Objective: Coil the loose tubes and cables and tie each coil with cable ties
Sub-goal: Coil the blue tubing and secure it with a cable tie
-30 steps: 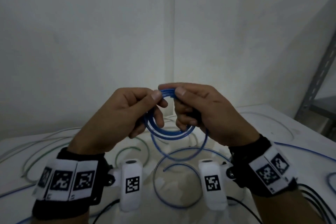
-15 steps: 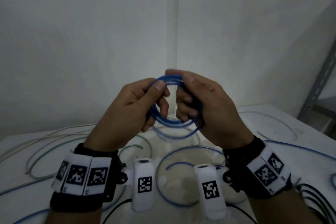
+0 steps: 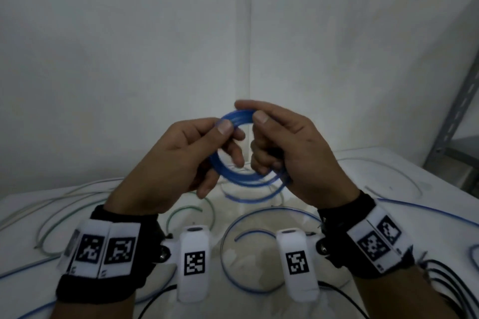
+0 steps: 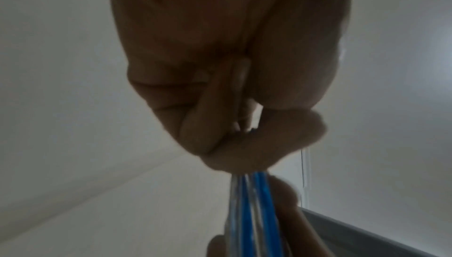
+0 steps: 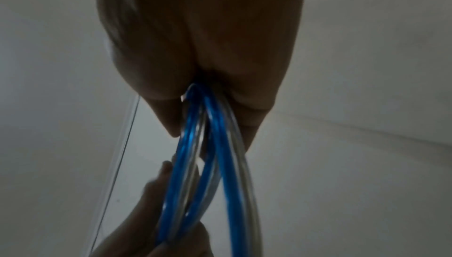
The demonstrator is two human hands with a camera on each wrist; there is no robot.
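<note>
— Looking for writing first: anything readable?

— No words. Only black-and-white square code tags [image 3: 103, 250] on the wristbands, lower left and lower right of the head view, and one on each white wrist camera [image 3: 195, 259] at bottom centre. No brand shows.

— And the hands?

— Both grasp the blue coil [image 3: 245, 163], held up mid-frame in front of the wall corner, above the table [image 3: 427, 181]. The left hand [image 3: 181, 160] pinches the coil's upper left arc between thumb and forefinger, its other fingers curled loosely through and behind the ring. The right hand [image 3: 293, 153] pinches the top of the coil between thumb and forefinger, lower fingers folded around the right side.

— Do the wrist views agree?

— Yes. In the left wrist view, the left hand [image 4: 232, 87] is clenched, with the coil [image 4: 254, 213] coming out below the fingers at bottom centre. In the right wrist view, the coil [image 5: 212, 145] runs out of the closed right hand [image 5: 200, 39] toward the bottom, where fingertips [image 5: 156, 187] of the other hand touch it.

— What else lies on the table?

— Loose blue tube [image 3: 259, 290] looping at lower centre, pale tubes [image 3: 64, 199] at left, black cables [image 3: 445, 285] at lower right.
</note>
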